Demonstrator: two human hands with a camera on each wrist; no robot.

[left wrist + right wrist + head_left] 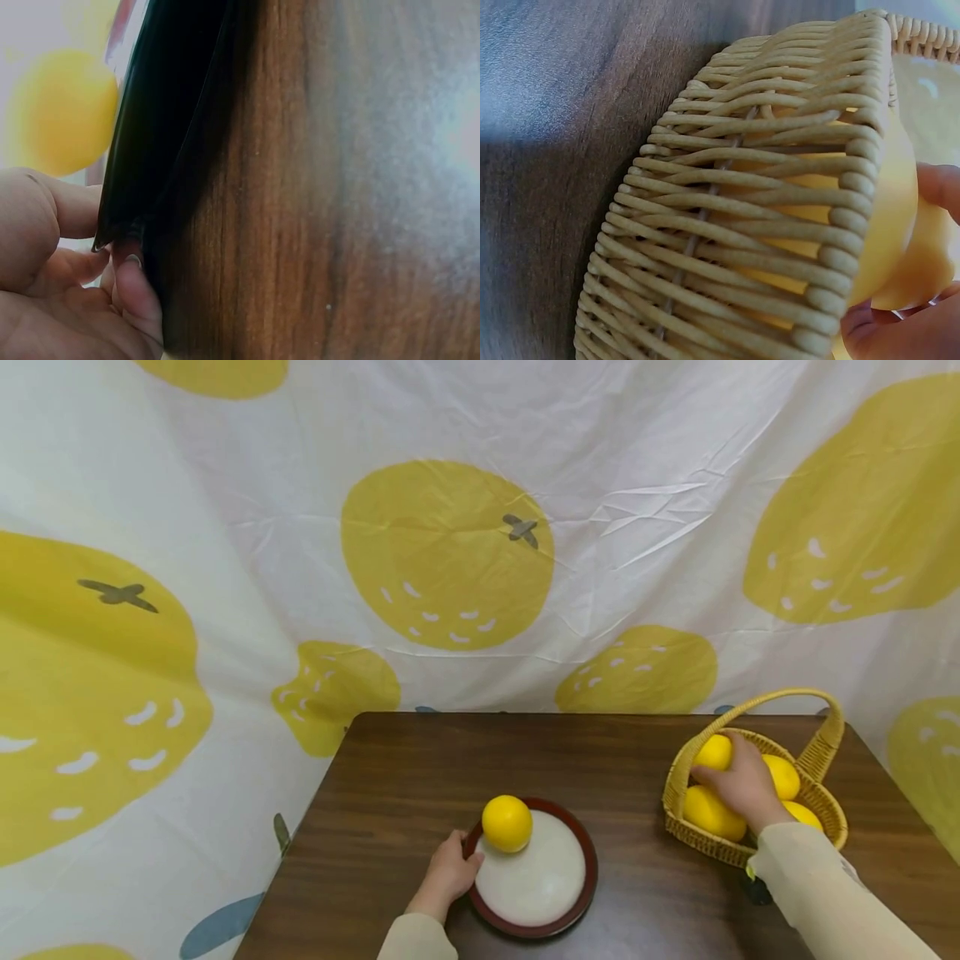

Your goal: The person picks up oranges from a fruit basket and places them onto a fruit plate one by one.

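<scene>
A plate point(551, 885) with a dark red rim and pale centre is at the front middle of the table. One round yellow lemon point(507, 823) sits near its far left edge. My left hand point(447, 872) grips the plate's left rim, thumb above and fingers below; the left wrist view shows the plate's dark underside. Inside a wicker basket point(825, 802) on the right, my right hand point(738, 781) holds a lemon point(714, 752) between thumb and fingers. Several more lemons lie around it, one point(712, 812) against the near left wall. The basket's weave partly hides them in the right wrist view.
The basket's tall arched handle point(795, 692) rises over the right hand. The dark wooden table point(420, 760) ends at the back against a hanging white cloth point(637, 460) printed with lemons. A small dark object point(756, 891) shows under the right forearm.
</scene>
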